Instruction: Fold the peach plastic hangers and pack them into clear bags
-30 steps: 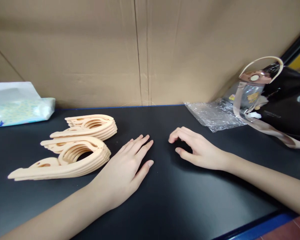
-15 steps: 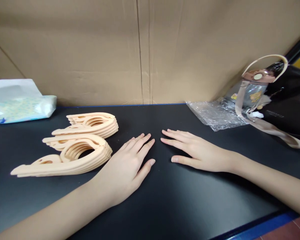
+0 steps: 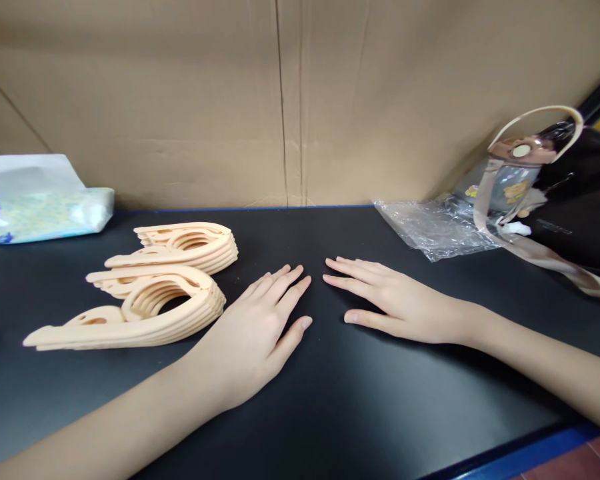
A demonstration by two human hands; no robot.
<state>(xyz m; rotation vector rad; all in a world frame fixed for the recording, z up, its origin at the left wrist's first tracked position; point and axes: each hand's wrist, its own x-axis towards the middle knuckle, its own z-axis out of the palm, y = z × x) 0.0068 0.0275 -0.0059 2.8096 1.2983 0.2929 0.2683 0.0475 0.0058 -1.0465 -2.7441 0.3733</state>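
Note:
My left hand lies flat, palm down, on the black table, fingers stretched and thumb apart. My right hand rests likewise across a narrow gap from it, its fingertips pointing towards the left one. Neither holds anything. Just left of my left hand is a stack of beige plastic pieces, seemingly folded clothes hangers, with curved arms and round openings. Behind it lies a second stack of the same kind. Whether the nearer stack touches my left hand or wrist, I cannot tell.
A soft tissue pack sits at the back left. At the right, clear plastic wrap lies before a strapped drink bottle and a black bag. A brown cardboard wall closes off the back.
The view has shifted very slightly. Both hands and the stacks keep their places on the table.

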